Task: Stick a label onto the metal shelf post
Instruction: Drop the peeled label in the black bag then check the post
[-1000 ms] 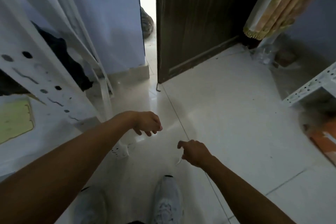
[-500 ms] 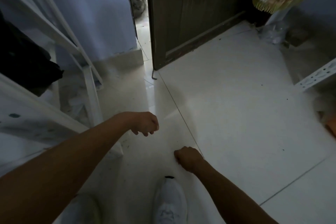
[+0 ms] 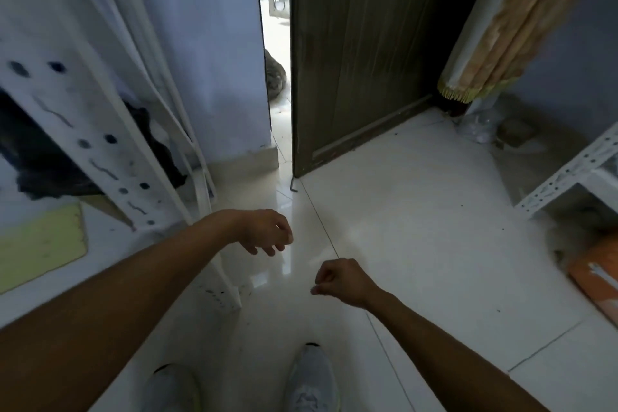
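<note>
Back in view, left of frame: shelf post (image 3: 97,157). Hands apart: left hand (image 3: 267,231) loose, empty, near post; right hand (image 3: 341,281) curled, lower centre, label not discernible. Step: approach. Next: press label flat on post.

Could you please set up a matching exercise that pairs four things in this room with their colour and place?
Things:
1. metal shelf post
2. door
3. flat sheet
4. right shoe

Descriptions:
A. pale yellow-green, far left
B. light grey, bottom edge
C. white with holes, left side
D. dark brown, ajar, top centre

Pairs: 1-C, 2-D, 3-A, 4-B.
</note>
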